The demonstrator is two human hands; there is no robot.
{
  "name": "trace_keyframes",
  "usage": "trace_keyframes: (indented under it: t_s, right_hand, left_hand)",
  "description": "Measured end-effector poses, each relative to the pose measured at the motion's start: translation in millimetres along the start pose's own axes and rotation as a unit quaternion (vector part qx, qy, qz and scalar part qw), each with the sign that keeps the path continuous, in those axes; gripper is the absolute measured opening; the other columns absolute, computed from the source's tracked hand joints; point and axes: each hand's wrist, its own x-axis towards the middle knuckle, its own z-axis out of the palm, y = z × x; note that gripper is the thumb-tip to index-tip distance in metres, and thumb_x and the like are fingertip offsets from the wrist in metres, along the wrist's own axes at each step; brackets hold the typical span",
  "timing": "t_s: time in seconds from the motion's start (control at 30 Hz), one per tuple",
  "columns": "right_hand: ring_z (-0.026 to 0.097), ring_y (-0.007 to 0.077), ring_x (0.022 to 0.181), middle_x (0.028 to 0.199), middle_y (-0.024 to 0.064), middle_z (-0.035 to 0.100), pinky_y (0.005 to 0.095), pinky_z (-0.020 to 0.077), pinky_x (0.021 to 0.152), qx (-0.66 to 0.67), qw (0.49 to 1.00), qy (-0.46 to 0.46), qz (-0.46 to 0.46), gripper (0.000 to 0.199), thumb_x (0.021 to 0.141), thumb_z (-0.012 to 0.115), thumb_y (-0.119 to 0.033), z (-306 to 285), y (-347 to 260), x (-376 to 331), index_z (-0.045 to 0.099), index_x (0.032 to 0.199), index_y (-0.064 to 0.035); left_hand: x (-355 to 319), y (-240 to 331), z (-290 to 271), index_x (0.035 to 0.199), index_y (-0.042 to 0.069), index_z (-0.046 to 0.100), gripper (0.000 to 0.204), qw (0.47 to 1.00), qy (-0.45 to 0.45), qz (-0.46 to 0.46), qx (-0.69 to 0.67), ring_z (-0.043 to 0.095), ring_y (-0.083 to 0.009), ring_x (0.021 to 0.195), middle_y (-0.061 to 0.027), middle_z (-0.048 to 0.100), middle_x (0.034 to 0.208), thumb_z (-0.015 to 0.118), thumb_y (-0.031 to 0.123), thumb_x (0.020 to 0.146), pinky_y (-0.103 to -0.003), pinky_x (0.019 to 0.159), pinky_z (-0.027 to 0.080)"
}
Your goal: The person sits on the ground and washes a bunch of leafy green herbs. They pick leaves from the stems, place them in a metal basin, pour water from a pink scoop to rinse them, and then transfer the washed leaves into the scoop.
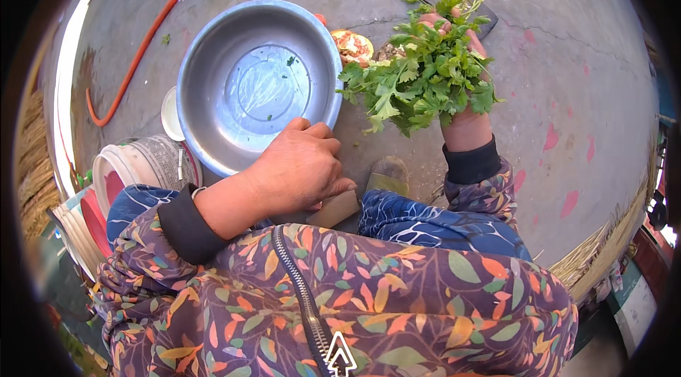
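The right hand (479,51) was grasping the greens (417,82), a leafy bunch held up just right of the basin (190,65), with leaf tips spreading toward its rim. The left hand (294,164) was curled above the basin's near edge, fingers folded under; whether it gripped anything, I could not tell.

Handling the bunch well likely called for a firm but light grip, since such thin leaves would bruise if squeezed. Keeping the stems gathered in 1 hand seemed wise, leaving the other to steady loose sprigs, with the leaves kept clear of the gritty floor (567,43).

The basin, wide and metal, stood left of the greens and held only a few green scraps (291,61). Beside it, at lower left, lay a pale bucket (145,168), its mouth reddish inside; its contents could not be made out. A small white dish (170,114) sat partly hidden behind the basin.
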Motion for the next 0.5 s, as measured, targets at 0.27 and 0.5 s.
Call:
trace_keyframes:
  t_s: [0.27, 0.5]
  right_hand:
    - [0.052, 0.0184, 0.085, 0.086, 0.0029, 0.05, 0.0347, 0.0452, 0.079, -0.059, 0.996, 0.039, 0.048, 0.022, 0.099, 0.048, -0.027, 2.4, -3.1, 0.8, 0.049, 0.096, -0.0051]
    - [0.059, 0.0232, 0.088, 0.098, 0.0131, 0.056, 0.0333, 0.0525, 0.077, -0.154, 0.983, 0.104, 0.003, 0.031, 0.098, 0.048, -0.029, 21.7, 14.0, 2.6, 0.054, 0.1, 0.0012]
  left_hand:
    - [-9.1, 5.3, 13.0, 0.105, 0.007, 0.065, 0.044, 1.0, 0.019, -0.001, -0.022, 0.041, -0.0322, 0.128, -0.0145, 0.045, 0.139, 0.077, 0.023, 0.066, -0.047, 0.099, 0.036]
    - [-19.7, -2.9, -28.8, 0.109, 0.005, 0.063, 0.038, 0.986, -0.135, -0.095, 0.008, 0.058, -0.0262, 0.109, -0.0101, 0.06, 0.116, 0.071, 0.024, 0.077, -0.039, 0.089, 0.045]
